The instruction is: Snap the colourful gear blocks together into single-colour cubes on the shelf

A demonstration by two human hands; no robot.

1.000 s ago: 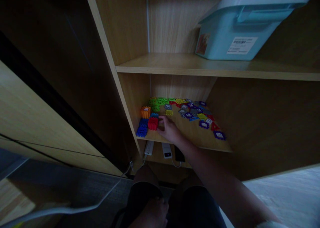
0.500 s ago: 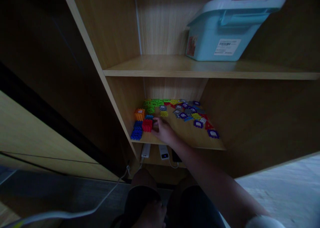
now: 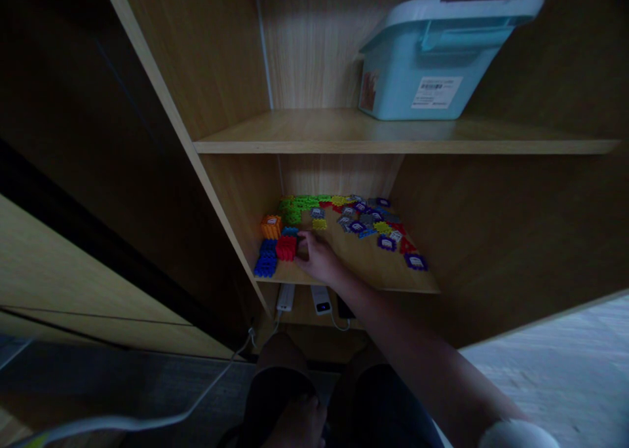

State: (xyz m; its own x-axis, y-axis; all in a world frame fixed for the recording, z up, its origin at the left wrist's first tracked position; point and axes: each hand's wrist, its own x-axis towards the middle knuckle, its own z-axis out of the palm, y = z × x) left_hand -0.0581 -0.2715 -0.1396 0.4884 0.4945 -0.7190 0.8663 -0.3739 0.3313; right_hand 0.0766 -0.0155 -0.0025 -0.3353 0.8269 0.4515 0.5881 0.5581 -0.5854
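Note:
My right hand (image 3: 317, 258) reaches onto the lower shelf (image 3: 363, 271), and its fingertips close against the right side of a red stack of plastic interlocking tiles (image 3: 286, 247). A blue stack (image 3: 266, 257) lies just left of the red one, with an orange stack (image 3: 270, 226) behind it. Green tiles (image 3: 297, 205) and several loose yellow, purple, grey and red tiles (image 3: 378, 228) are spread over the back and right of the shelf. My left hand (image 3: 297, 423) rests low on my lap in the dark, and its fingers are unclear.
A light blue lidded bin (image 3: 427, 68) stands on the upper shelf (image 3: 304, 133). White chargers and a dark device (image 3: 322, 298) lie under the lower shelf, and a white cable (image 3: 147, 418) trails across the floor. A cabinet side panel (image 3: 167, 107) rises at the left.
My right hand has stayed at the red stack. The view has drifted, so the shelves and bin sit further left in the picture.

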